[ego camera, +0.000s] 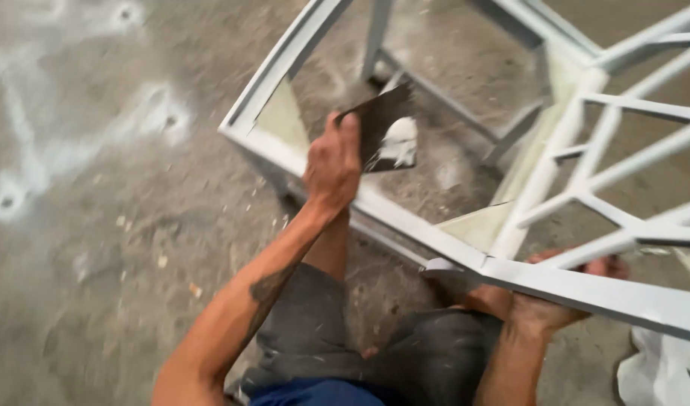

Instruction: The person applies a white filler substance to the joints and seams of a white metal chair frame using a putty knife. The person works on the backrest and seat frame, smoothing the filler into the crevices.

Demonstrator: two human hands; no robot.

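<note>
Putty blade (381, 120) pinched in my left hand (333, 162) could drip filler; right hand (544, 304), at four o'clock, clamping the frame (405, 218), may slip.

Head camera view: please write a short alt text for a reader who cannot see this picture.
A person crouching on a grey concrete floor holds a flat dark scraper blade smeared with white putty in the left hand, above a pale grey painted metal frame. The right hand grips the frame's lower bar from beneath.

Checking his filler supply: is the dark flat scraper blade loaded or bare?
Loaded. The dark flat scraper blade, held in the left hand, carries a lump of white putty on its face.
</note>
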